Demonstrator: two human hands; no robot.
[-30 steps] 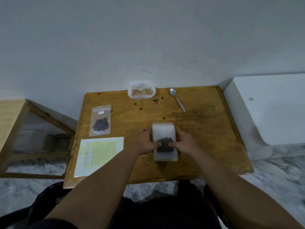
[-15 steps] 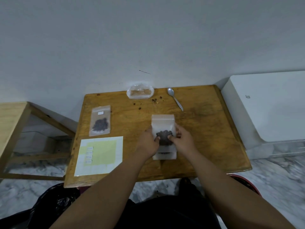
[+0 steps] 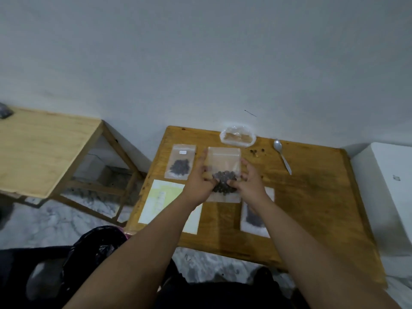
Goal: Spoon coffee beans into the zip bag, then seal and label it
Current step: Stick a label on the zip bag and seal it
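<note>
Both hands meet over the wooden table (image 3: 312,197). The left hand (image 3: 198,184) and the right hand (image 3: 248,186) pinch the zip bag (image 3: 224,159) by its two long edges, with fingertips curled onto the plastic at the level of the coffee beans (image 3: 224,182) and the left forefinger lying straight along the left edge. A white cabinet (image 3: 390,186) stands to the right of the table. The label sheet (image 3: 165,197) lies on the near left of the tabletop, partly under the left forearm. The zip bag's long axis runs from the person toward the wall, with the zip strip at the far end and the beans heaped in the near half; whether it rests on the wood or is raised off it cannot be told. Just left of it lies a labelled bag (image 3: 180,163) of beans, pointing the same way, and a third bag (image 3: 252,221) shows from under the right forearm. A clear tub (image 3: 237,137) sits at the far edge. The spoon (image 3: 282,158) lies to its right, bowl toward the wall, with loose beans (image 3: 257,152) scattered between them. Half a second ago the zip bag was near the table's middle, well apart from the labelled bag. Now it is farther from the person and close beside that bag, and the third bag was not visible then.
</note>
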